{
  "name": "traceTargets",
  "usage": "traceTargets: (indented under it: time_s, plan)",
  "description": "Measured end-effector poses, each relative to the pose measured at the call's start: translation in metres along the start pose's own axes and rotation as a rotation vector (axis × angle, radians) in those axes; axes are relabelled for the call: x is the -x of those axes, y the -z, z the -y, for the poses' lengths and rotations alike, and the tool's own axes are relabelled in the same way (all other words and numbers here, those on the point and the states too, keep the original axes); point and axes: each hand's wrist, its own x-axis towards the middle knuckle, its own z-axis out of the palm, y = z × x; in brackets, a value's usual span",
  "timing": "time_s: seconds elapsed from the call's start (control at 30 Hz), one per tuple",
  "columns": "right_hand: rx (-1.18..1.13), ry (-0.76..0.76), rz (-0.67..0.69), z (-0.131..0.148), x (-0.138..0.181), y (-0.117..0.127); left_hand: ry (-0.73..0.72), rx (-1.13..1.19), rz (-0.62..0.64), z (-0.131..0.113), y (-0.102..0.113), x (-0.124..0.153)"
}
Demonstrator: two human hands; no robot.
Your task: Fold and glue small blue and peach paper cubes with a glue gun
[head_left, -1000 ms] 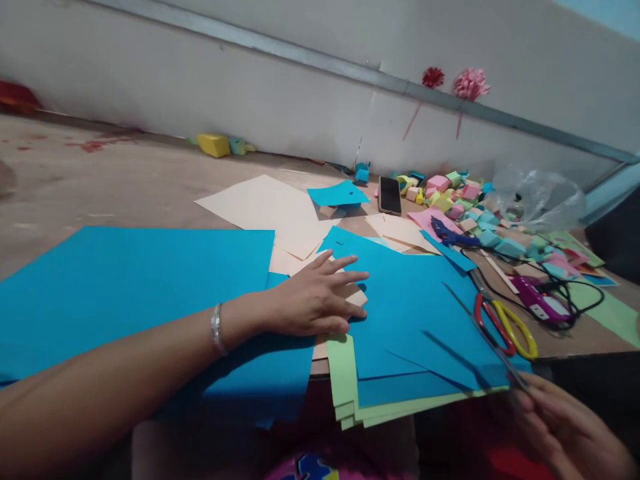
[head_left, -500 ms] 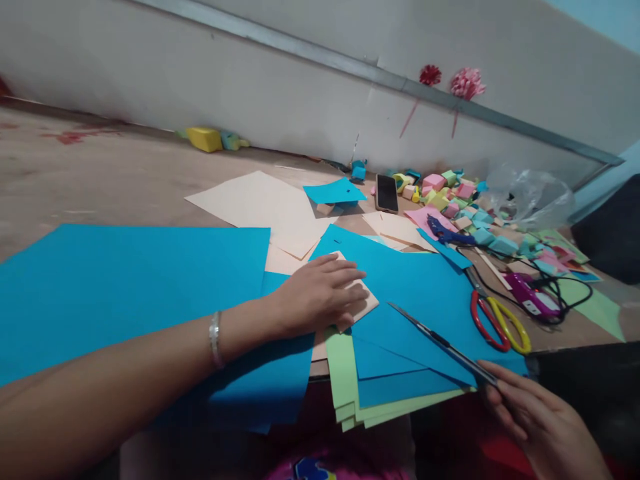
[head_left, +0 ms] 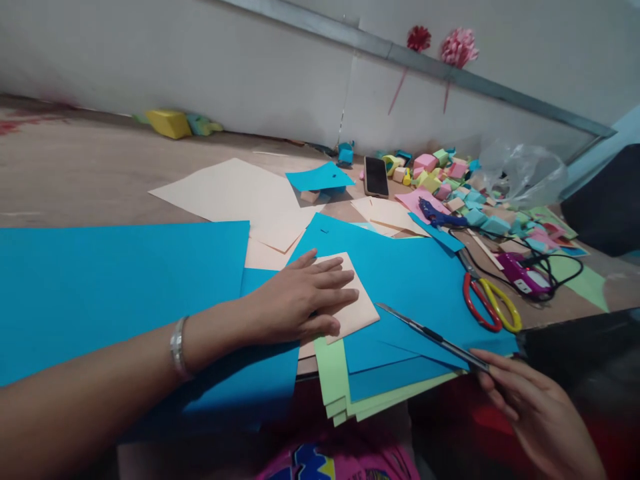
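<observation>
I see a small cream card [head_left: 361, 312] on the blue paper [head_left: 415, 280], partly under the left hand [head_left: 295, 300]. That hand lies flat, fingers spread wide, not gripping anything. The right hand [head_left: 530, 397] curls its fingers around the end of a thin knife [head_left: 433, 335], its tip right by the card. Scissors [head_left: 487, 307] lie just past the right hand; a phone [head_left: 376, 177] is farther off.

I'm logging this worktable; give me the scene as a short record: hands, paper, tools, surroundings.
Left hand: spread on a small cream sheet
Right hand: holding a craft knife, tip close to that sheet's edge
Paper beneath: blue sheets over pale green sheets
Other tools: scissors with red and yellow handles; blue glue gun
Surroundings: phone, small coloured blocks; red flower and pink flower at the wall
</observation>
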Motion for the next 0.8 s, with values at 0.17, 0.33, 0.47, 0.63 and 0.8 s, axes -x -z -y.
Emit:
traceTargets:
  time_s: [0.17,0.33,0.47,0.63,0.8]
  plan:
    - [0.007,0.007,-0.021,0.001,0.0,0.003,0.003,0.01,0.015,0.002,0.001,0.0]
    - [0.005,0.001,-0.013,0.002,0.0,0.005,0.004,0.023,-0.008,0.002,0.001,-0.001]
    - [0.026,0.014,0.001,0.001,0.002,0.007,-0.009,0.033,0.011,0.001,0.004,0.0]
    - [0.127,0.075,0.042,0.001,0.004,0.006,-0.104,0.06,-0.011,-0.002,0.009,0.0]
    - [0.372,0.172,0.128,0.004,0.004,0.007,-0.143,0.085,-0.001,-0.002,0.012,-0.001]
